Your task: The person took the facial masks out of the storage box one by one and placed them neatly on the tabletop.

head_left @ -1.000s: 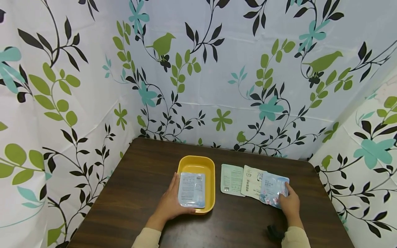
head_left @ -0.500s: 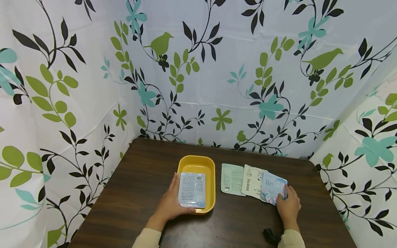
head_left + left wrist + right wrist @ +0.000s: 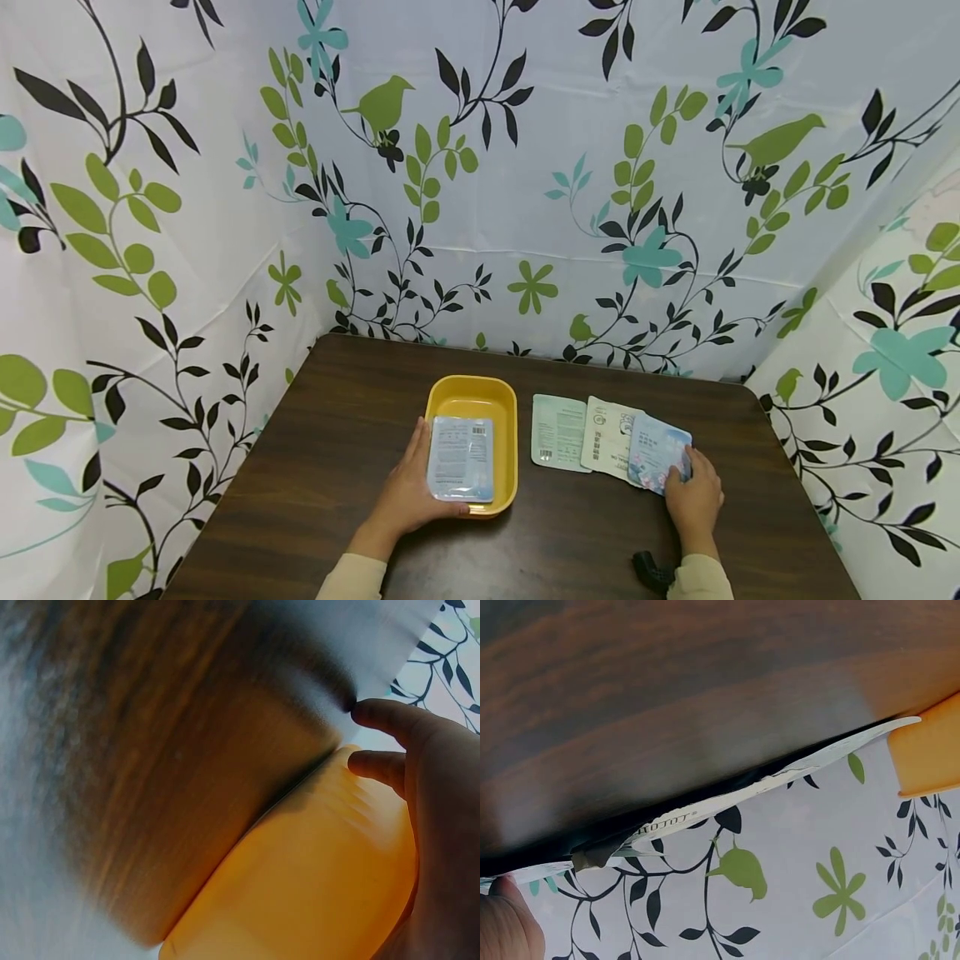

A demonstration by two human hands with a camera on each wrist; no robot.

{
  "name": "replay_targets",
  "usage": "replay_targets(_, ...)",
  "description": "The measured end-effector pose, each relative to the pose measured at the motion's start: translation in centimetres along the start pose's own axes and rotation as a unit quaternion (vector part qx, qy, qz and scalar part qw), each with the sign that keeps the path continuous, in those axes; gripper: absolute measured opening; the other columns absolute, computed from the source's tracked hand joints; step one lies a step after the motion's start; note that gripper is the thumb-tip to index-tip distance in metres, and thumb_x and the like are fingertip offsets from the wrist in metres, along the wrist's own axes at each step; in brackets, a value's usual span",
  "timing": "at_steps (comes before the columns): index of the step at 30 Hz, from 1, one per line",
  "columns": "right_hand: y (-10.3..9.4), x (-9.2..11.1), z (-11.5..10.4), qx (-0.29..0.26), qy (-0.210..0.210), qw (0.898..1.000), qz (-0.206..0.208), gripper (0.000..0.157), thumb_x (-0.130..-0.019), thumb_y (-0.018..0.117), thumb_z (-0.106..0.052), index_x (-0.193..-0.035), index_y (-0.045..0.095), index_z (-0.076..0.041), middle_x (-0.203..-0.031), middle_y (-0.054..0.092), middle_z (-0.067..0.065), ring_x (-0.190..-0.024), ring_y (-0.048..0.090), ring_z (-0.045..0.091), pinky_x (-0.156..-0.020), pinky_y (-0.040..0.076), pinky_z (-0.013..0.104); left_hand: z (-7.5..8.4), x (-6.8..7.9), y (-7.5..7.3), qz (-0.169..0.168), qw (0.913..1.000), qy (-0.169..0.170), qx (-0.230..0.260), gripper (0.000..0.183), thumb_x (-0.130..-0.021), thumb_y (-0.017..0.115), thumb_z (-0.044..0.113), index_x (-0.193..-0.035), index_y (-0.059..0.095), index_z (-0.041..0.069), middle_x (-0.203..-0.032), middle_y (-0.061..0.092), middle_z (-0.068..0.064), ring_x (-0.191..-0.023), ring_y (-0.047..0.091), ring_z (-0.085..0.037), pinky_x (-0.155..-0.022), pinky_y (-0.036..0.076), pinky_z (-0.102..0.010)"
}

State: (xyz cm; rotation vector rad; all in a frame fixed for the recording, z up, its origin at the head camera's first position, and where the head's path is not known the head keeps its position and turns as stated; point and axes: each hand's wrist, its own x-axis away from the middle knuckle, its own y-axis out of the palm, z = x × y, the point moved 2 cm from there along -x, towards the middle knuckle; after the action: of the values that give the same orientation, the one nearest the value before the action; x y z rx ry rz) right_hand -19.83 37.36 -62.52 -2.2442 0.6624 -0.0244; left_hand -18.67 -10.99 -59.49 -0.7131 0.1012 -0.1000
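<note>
My left hand (image 3: 408, 492) holds the left and near sides of a yellow plastic tray (image 3: 508, 450), its thumb at the near rim. In the left wrist view, fingertips touch the tray's outer wall (image 3: 300, 877). A pale blue, printed packet (image 3: 461, 458), like a sheet mask packet, lies in the tray. With thumb and fingers, my right hand (image 3: 693, 496) pinches the right edge of a blue flowered sheet mask packet (image 3: 656, 450). That packet overlaps a cream packet (image 3: 606, 437), which overlaps a pale green packet (image 3: 558, 432) on its left.
The dark wood table (image 3: 330, 433) stands against a white cloth backdrop (image 3: 480, 208) with leaves and birds. A small black object (image 3: 651, 571) is beside the right wrist. A strip of bare table separates the tray from the row of packets.
The blue flowered packet has shifted slightly up and left and now lies flatter beside the cream one. The right hand moved with it. The left hand and tray have kept their place.
</note>
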Motion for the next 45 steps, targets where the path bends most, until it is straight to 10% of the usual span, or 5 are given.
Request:
replay_targets(22, -2.0, 0.0, -1.1, -0.188, 0.097, 0.976, 0.059, 0.061, -0.102, 0.053, -0.015, -0.159, 0.033, -0.003, -0.160, 0.038, 0.026, -0.145, 0.037, 0.045, -0.119, 0.030, 0.061, 0.4, -0.4, 0.1, -0.002, 0.9999, -0.002, 0.011, 0.154, -0.048, 0.094, 0.068, -0.166, 0.007, 0.021, -0.175, 0.006, 0.000, -0.150, 0.035, -0.041, -0.113, 0.037, -0.066)
replay_targets(45, -4.6, -0.1, -14.3, -0.317, 0.051, 0.946, 0.039, 0.062, -0.102, 0.059, -0.018, -0.159, 0.035, -0.020, -0.160, 0.039, 0.009, -0.146, 0.037, 0.026, -0.119, 0.035, 0.044, 0.1, -0.1, -0.1, -0.009, 0.9999, -0.011, 0.007, 0.155, -0.047, 0.095, 0.068, -0.166, 0.009, 0.017, -0.175, 0.006, -0.002, -0.150, 0.036, -0.041, -0.114, 0.037, -0.064)
